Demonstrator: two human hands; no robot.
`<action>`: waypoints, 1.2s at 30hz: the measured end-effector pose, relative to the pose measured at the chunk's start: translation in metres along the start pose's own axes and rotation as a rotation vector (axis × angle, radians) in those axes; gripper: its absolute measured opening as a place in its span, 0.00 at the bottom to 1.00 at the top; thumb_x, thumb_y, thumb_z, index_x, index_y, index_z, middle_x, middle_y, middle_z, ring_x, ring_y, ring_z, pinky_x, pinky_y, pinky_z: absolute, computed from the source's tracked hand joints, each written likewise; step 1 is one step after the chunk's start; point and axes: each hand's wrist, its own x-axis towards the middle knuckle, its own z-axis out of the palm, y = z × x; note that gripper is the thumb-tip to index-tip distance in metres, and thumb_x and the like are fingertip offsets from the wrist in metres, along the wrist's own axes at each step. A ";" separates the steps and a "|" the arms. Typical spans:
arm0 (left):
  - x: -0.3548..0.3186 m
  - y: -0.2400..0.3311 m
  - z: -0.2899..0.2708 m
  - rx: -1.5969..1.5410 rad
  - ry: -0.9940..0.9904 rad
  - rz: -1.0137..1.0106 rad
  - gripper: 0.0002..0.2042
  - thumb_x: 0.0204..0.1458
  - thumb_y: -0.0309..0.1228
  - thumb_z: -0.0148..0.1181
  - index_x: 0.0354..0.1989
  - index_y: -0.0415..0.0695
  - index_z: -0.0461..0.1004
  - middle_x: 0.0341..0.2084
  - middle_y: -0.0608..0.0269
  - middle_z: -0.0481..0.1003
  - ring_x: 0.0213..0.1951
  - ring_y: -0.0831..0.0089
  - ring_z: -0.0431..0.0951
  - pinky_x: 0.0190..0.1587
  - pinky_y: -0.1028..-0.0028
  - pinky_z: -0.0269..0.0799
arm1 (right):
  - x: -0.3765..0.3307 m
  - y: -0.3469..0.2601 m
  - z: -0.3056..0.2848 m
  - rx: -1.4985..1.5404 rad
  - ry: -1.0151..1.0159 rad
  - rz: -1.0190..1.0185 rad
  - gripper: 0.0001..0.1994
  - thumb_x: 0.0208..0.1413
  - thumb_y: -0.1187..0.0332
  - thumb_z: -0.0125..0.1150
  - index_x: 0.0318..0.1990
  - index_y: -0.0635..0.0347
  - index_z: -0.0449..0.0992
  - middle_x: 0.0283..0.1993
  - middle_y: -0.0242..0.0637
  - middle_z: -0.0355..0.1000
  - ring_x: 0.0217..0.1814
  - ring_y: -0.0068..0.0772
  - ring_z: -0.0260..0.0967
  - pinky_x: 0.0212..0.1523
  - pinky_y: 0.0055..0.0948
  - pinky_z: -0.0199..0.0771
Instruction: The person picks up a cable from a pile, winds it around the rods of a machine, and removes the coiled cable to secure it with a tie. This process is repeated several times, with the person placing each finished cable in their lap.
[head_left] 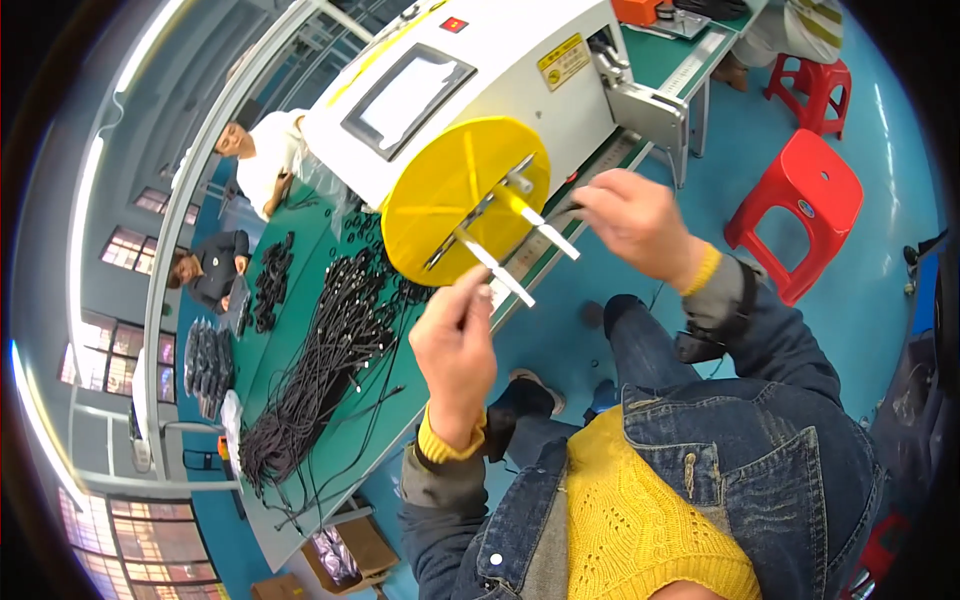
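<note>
A round yellow disc is mounted on the front of a white machine. Two pale metal rods stick out from it toward me, a left rod and a right rod. My left hand is closed, thumb and fingers drawn together close to the left rod; what they grip, if anything, is hidden. To the right of the disc, my right hand pinches a thin dark piece, blurred and mostly covered by the fingers.
A large bundle of black cables lies on the green table left of the machine. Bagged black items sit farther left. Two people work across the table. Red stools stand at right; an open carton is below the table.
</note>
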 end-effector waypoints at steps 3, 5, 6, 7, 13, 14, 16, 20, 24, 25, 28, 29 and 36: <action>0.008 -0.040 0.012 -0.064 0.091 -0.047 0.09 0.50 0.22 0.55 0.39 0.36 0.75 0.22 0.64 0.72 0.23 0.81 0.69 0.26 0.81 0.65 | -0.002 0.010 0.038 0.037 -0.089 0.112 0.08 0.40 0.75 0.61 0.31 0.61 0.72 0.30 0.41 0.69 0.27 0.42 0.68 0.26 0.32 0.70; 0.008 -0.053 0.016 -0.071 0.156 -0.050 0.08 0.51 0.22 0.55 0.38 0.36 0.75 0.23 0.65 0.73 0.24 0.82 0.69 0.27 0.83 0.65 | 0.000 0.012 0.054 0.067 -0.114 0.171 0.06 0.42 0.74 0.60 0.30 0.61 0.72 0.29 0.41 0.69 0.27 0.43 0.69 0.26 0.32 0.70; 0.010 -0.056 0.018 -0.072 0.152 -0.050 0.08 0.51 0.22 0.55 0.38 0.36 0.75 0.23 0.65 0.73 0.24 0.82 0.69 0.27 0.83 0.65 | 0.002 0.012 0.059 0.065 -0.093 0.192 0.06 0.43 0.73 0.60 0.30 0.62 0.72 0.28 0.41 0.69 0.27 0.44 0.69 0.26 0.33 0.70; 0.011 -0.058 0.019 -0.089 0.149 -0.068 0.08 0.51 0.22 0.55 0.38 0.35 0.75 0.23 0.65 0.74 0.24 0.82 0.69 0.27 0.83 0.65 | 0.003 0.012 0.063 0.064 -0.073 0.212 0.06 0.43 0.72 0.60 0.30 0.62 0.72 0.28 0.41 0.69 0.27 0.44 0.68 0.26 0.34 0.69; 0.014 -0.060 0.021 -0.125 0.150 -0.054 0.08 0.51 0.23 0.55 0.38 0.34 0.75 0.21 0.65 0.74 0.24 0.83 0.70 0.28 0.84 0.65 | 0.001 0.019 0.087 0.085 -0.010 0.384 0.06 0.45 0.70 0.59 0.28 0.63 0.72 0.24 0.43 0.69 0.26 0.46 0.68 0.27 0.36 0.69; 0.014 -0.060 0.020 -0.128 0.149 -0.052 0.08 0.51 0.23 0.55 0.38 0.34 0.75 0.21 0.65 0.74 0.24 0.83 0.70 0.28 0.84 0.65 | -0.003 0.019 0.084 0.102 -0.020 0.419 0.06 0.45 0.70 0.59 0.27 0.63 0.72 0.24 0.43 0.69 0.26 0.46 0.68 0.27 0.36 0.69; 0.014 -0.059 0.020 -0.149 0.151 -0.087 0.08 0.51 0.23 0.55 0.39 0.34 0.75 0.21 0.65 0.74 0.24 0.82 0.70 0.27 0.83 0.65 | -0.015 0.019 0.076 0.139 -0.042 0.485 0.06 0.45 0.70 0.58 0.27 0.64 0.72 0.23 0.44 0.69 0.26 0.46 0.68 0.27 0.36 0.68; 0.012 -0.059 0.019 -0.158 0.146 -0.107 0.09 0.51 0.23 0.55 0.39 0.34 0.75 0.23 0.65 0.75 0.25 0.83 0.70 0.28 0.83 0.66 | -0.057 0.012 0.051 0.163 -0.104 0.512 0.06 0.45 0.69 0.57 0.26 0.63 0.72 0.23 0.44 0.69 0.25 0.46 0.68 0.27 0.35 0.68; 0.011 -0.062 0.018 -0.149 0.151 -0.104 0.09 0.51 0.24 0.56 0.39 0.35 0.75 0.23 0.64 0.75 0.24 0.81 0.70 0.27 0.83 0.65 | -0.100 0.006 0.040 0.213 -0.286 0.606 0.06 0.45 0.70 0.57 0.25 0.63 0.73 0.22 0.45 0.70 0.25 0.45 0.69 0.27 0.34 0.68; 0.010 -0.062 0.018 -0.149 0.152 -0.100 0.09 0.50 0.24 0.56 0.39 0.35 0.75 0.23 0.63 0.75 0.23 0.80 0.70 0.26 0.82 0.65 | -0.108 0.004 0.037 0.231 -0.329 0.648 0.06 0.45 0.70 0.57 0.25 0.63 0.73 0.22 0.45 0.70 0.25 0.45 0.69 0.27 0.34 0.68; 0.010 -0.054 0.010 0.068 0.183 0.050 0.09 0.50 0.23 0.57 0.39 0.36 0.75 0.21 0.61 0.72 0.21 0.77 0.69 0.24 0.80 0.64 | -0.120 -0.001 0.030 0.268 -0.404 0.712 0.06 0.45 0.70 0.56 0.25 0.63 0.74 0.22 0.45 0.70 0.25 0.44 0.69 0.26 0.33 0.68; 0.010 -0.050 0.008 0.177 0.196 0.126 0.09 0.49 0.23 0.57 0.39 0.37 0.75 0.19 0.60 0.71 0.20 0.75 0.69 0.23 0.78 0.64 | -0.123 -0.003 0.028 0.286 -0.435 0.734 0.06 0.45 0.70 0.56 0.25 0.63 0.74 0.22 0.45 0.70 0.24 0.44 0.69 0.26 0.33 0.68; -0.001 -0.023 0.005 0.309 0.146 0.243 0.10 0.49 0.22 0.56 0.41 0.38 0.73 0.15 0.59 0.66 0.17 0.70 0.65 0.20 0.74 0.60 | -0.140 -0.007 0.021 0.334 -0.513 0.767 0.07 0.45 0.69 0.56 0.26 0.64 0.74 0.23 0.45 0.71 0.25 0.44 0.70 0.28 0.34 0.68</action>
